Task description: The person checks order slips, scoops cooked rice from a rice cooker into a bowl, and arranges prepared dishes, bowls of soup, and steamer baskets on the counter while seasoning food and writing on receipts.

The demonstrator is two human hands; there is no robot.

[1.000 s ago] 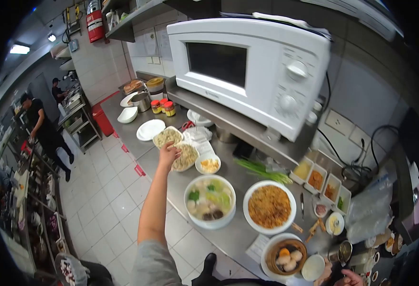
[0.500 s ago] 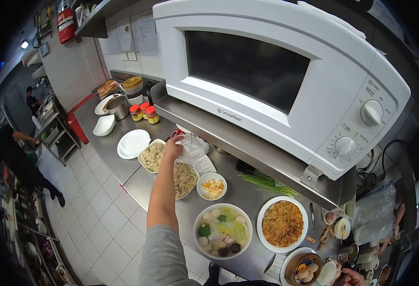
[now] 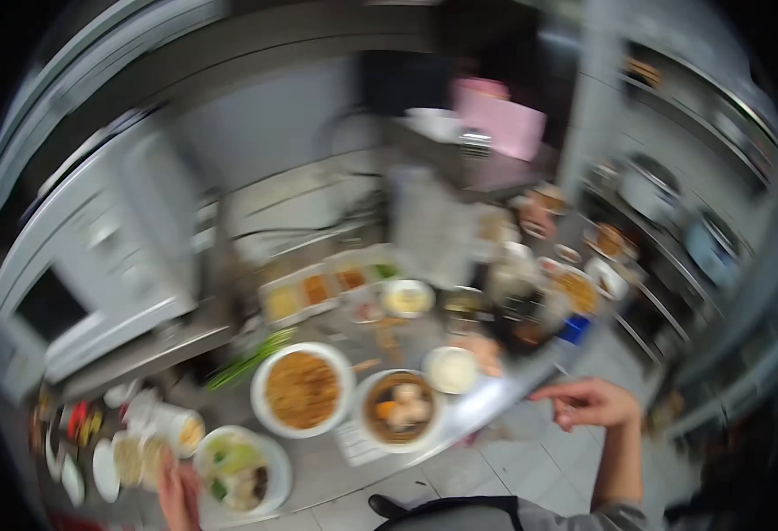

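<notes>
The frame is blurred by motion. My left hand (image 3: pixel 177 492) is low at the left, between the pale rice dishes (image 3: pixel 128 460) and the white bowl of soup (image 3: pixel 234 469); its fingers look extended and nothing shows in them. At the right, past the counter's edge, my right hand (image 3: pixel 588 404) is over the floor, empty, with the index finger stretched out and the others loosely bent. Between my hands stand a white plate of orange-brown food (image 3: pixel 302 389), a round steamer dish (image 3: pixel 400 411) and a small white bowl (image 3: pixel 450 369).
A white microwave (image 3: pixel 97 257) stands on a raised shelf at the left. Small trays of ingredients (image 3: pixel 315 288), green stalks (image 3: pixel 247 358) and a paper slip (image 3: pixel 359 444) lie about the counter. Shelves with pots (image 3: pixel 649 188) are at the right.
The view has swung to the right, so the microwave and dishes sit farther left. My left hand has left the papers and red-handled item. My right hand now shows fully.
</notes>
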